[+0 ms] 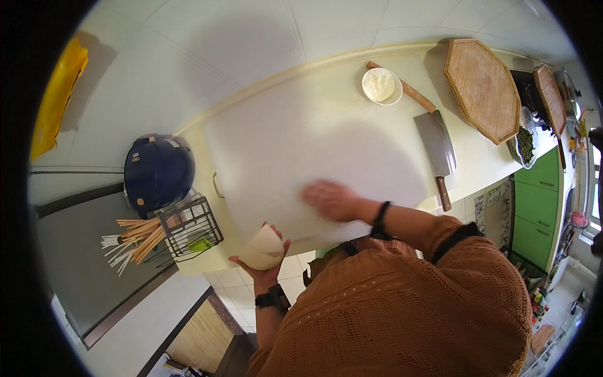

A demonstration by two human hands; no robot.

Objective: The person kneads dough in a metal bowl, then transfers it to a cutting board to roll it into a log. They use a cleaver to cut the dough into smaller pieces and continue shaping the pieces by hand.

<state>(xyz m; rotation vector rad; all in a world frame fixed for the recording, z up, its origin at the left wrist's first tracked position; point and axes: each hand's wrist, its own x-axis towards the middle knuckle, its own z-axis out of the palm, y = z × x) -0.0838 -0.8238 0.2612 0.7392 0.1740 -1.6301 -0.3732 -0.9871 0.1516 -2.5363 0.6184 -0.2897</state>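
Note:
Cupped in my left hand (pixel 264 275) is a pale lump of dough (pixel 260 250), held just off the near left edge of the white work board (pixel 264 157). My right hand (pixel 333 200) is low over the board, near its front edge, palm side down. Motion smears its fingers, so I cannot tell whether they are spread or curled. A white bowl of flour (pixel 380 86) stands at the far right of the board, with a wooden rolling pin (pixel 414 95) lying partly behind it. To the right lies a cleaver (pixel 436 144) with a brown handle.
Left of the board are a dark blue appliance (pixel 158 171) and a wire rack (pixel 191 229) with chopsticks (pixel 141 237). A woven octagonal tray (pixel 483 91) leans at the right, near a dish of chopped greens (pixel 525 143). Green cabinets (pixel 536 204) stand further right.

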